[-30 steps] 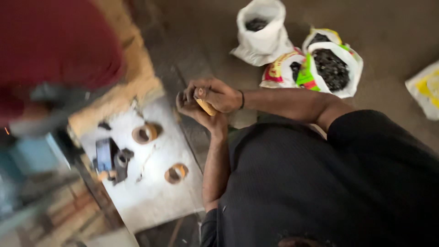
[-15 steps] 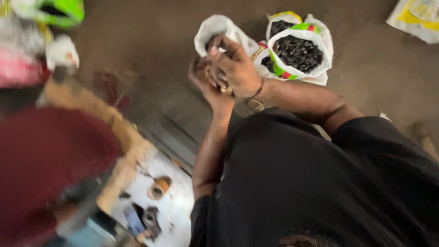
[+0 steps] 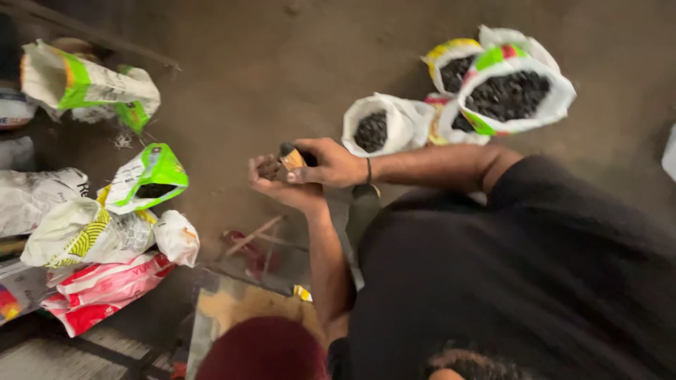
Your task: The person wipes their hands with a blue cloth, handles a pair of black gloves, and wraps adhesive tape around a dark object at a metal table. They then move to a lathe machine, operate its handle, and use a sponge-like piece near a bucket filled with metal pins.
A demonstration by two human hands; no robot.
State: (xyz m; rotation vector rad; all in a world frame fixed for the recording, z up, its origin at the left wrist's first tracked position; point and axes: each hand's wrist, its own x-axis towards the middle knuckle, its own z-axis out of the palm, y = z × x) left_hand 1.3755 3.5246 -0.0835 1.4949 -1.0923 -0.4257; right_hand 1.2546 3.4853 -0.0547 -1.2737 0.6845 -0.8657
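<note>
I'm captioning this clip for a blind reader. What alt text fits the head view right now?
Seen from above, a person in a black shirt holds a small tan, dark-tipped piece in the right hand over the cupped left hand. Open white sacks of dark pieces stand behind on the brown floor; more bags lie at left.

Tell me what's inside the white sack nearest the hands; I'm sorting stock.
The white sack holds small dark pieces, seen through its open mouth. What lies below that top layer is hidden.

open white sacks of small black pieces (image 3: 510, 91) upper right | green-and-white sack (image 3: 144, 179), white-yellow sack (image 3: 81, 236), red-and-white sack (image 3: 98, 292) piled left | brown dusty floor (image 3: 282, 63) | thin wooden sticks (image 3: 253, 236) on floor | dark red rounded object (image 3: 264, 350) bottom centre
</note>
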